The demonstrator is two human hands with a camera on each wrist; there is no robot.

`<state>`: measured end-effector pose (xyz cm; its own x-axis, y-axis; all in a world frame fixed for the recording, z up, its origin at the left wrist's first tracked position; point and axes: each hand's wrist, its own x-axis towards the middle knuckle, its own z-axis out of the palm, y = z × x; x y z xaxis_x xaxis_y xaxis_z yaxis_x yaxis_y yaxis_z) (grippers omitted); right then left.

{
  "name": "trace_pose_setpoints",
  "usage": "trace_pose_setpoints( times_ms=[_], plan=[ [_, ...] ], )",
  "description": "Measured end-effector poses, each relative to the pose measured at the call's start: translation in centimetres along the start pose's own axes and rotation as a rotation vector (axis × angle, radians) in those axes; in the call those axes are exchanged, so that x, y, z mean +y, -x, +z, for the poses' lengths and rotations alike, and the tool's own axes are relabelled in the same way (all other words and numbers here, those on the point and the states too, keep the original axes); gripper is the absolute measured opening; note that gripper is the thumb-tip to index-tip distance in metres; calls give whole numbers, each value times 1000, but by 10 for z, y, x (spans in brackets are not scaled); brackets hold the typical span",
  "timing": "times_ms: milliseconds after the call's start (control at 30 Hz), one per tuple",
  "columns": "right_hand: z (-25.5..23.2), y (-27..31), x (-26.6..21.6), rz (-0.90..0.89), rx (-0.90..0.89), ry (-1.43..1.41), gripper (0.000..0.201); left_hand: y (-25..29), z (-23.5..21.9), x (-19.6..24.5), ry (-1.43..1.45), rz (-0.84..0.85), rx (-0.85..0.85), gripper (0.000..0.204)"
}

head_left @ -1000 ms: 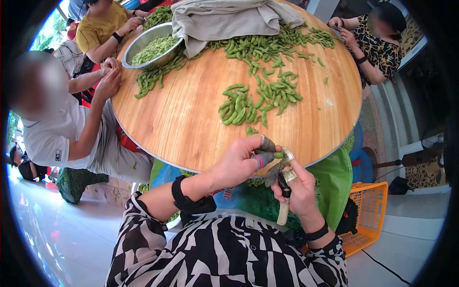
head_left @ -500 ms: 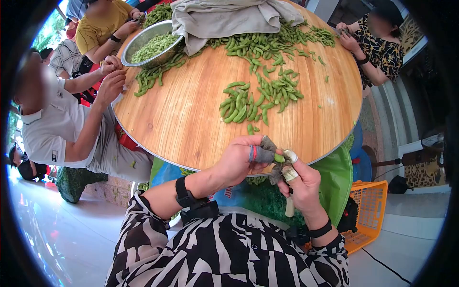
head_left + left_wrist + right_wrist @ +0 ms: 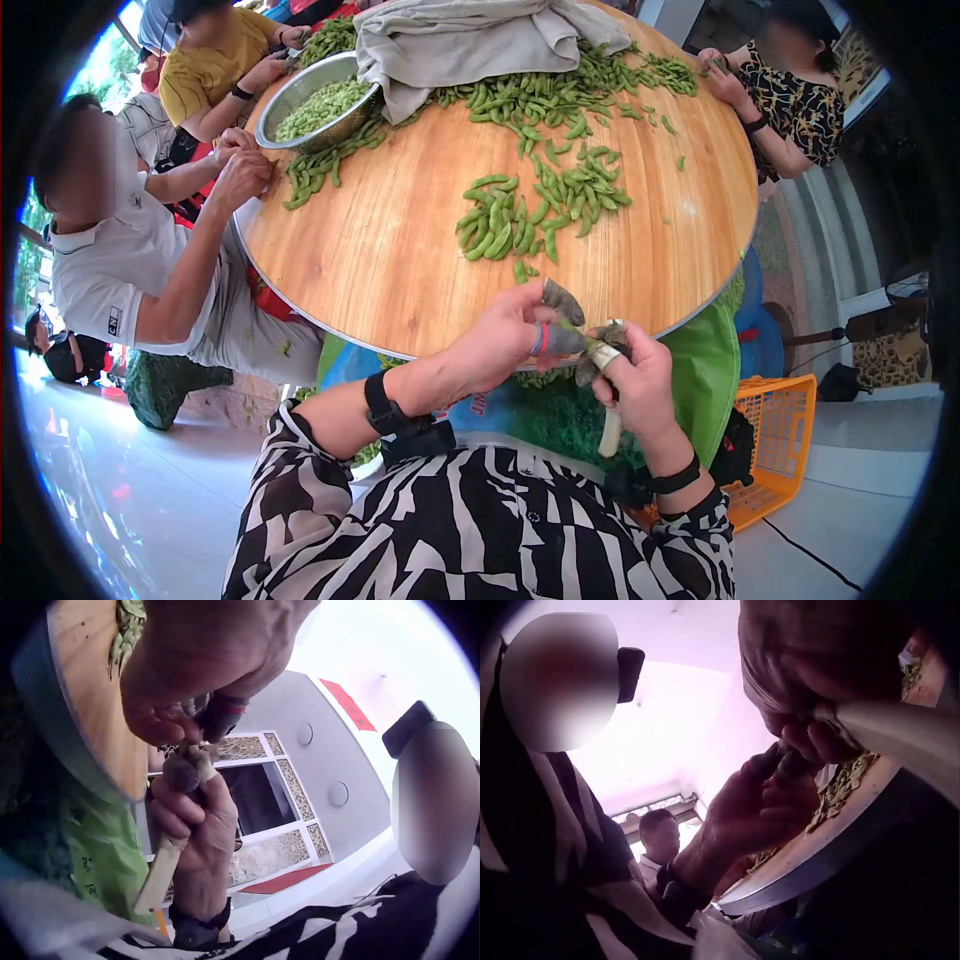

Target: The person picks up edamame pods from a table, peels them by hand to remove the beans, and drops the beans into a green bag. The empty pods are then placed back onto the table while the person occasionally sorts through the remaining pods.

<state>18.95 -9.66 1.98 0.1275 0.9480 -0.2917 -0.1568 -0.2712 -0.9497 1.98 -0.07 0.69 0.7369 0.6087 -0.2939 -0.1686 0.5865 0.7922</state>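
Note:
Both hands meet above the near table edge. My left hand (image 3: pixel 497 342), grey covers on thumb and a finger, pinches a green pod (image 3: pixel 567 324), mostly hidden by the fingers. Against it, my right hand (image 3: pixel 640 388) grips a tool with a pale handle (image 3: pixel 610 434) that points down from the palm; pale wraps cover some fingertips. In the left wrist view the handle (image 3: pixel 160 876) sticks out below the right hand (image 3: pixel 210 832); the tool's working end cannot be made out. The right wrist view shows the left hand (image 3: pixel 754 806) touching the right hand's fingers.
Pods (image 3: pixel 500 222) lie in piles on the round wooden table (image 3: pixel 390 270). Farther back are a metal colander (image 3: pixel 318 110) of beans and a grey cloth (image 3: pixel 470 45). Several people sit around. A green bag (image 3: pixel 700 370) hangs below the near edge, beside an orange crate (image 3: pixel 785 440).
The green pod, plainly visible between the hands before, is now mostly covered. My left thumb and finger covers stand farther apart, and the right hand has turned slightly around the tool.

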Motion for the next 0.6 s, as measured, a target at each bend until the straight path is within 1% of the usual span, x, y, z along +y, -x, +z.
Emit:
trace_pose_setpoints(
  times_ms=[33, 67, 100, 133, 167, 200, 233, 267, 333, 367, 400, 433, 467, 500, 533, 600],
  plan=[
    [0, -2, 2, 33, -7, -160, 15, 0, 0, 0, -4, 3, -2, 14],
    [0, -2, 1, 30, -6, -161, 15, 0, -2, -2, -19, 47, -54, 17],
    [0, -2, 2, 82, -78, -300, 17, 0, -3, -4, -32, 91, -104, 21],
    [0, -2, 2, 136, -151, -439, 19, 1, -4, -6, -32, 91, -103, 21],
    [-1, -2, 3, 137, -152, -439, 19, 1, -5, -6, -97, 96, -95, 24],
    [-1, -3, 5, 160, -194, -440, 20, 2, -5, -7, -164, 101, -87, 28],
    [-2, -4, 7, 182, -235, -440, 21, 3, -5, -9, -165, 101, -87, 28],
    [-1, -4, 9, 180, -235, -441, 21, 3, -5, -11, -169, 132, -81, 27],
    [3, -1, 15, 61, -104, -181, 21, 5, -4, -7, -172, 162, -76, 26],
    [3, 1, 11, 43, -61, -204, 28, 6, -4, -2, -169, 112, -54, 24],
    [3, 1, 10, 44, -62, -203, 28, 7, -4, 1, -165, 62, -30, 22],
    [1, 1, 9, -33, -54, -153, 33, 8, -4, 1, -163, 62, -28, 22],
    [-2, 2, 8, -109, -44, -103, 37, 8, -3, 1, -220, 78, -4, 21],
    [-3, 3, 9, -126, -77, -34, 43, 7, -3, 0, -276, 93, 18, 20],
    [-2, 4, 10, -125, -75, -34, 43, 6, -4, -1, -275, 91, 16, 20],
    [3, 7, 10, -43, -151, -107, 46, 5, -7, -5, -340, 96, -24, 21]
  ],
)
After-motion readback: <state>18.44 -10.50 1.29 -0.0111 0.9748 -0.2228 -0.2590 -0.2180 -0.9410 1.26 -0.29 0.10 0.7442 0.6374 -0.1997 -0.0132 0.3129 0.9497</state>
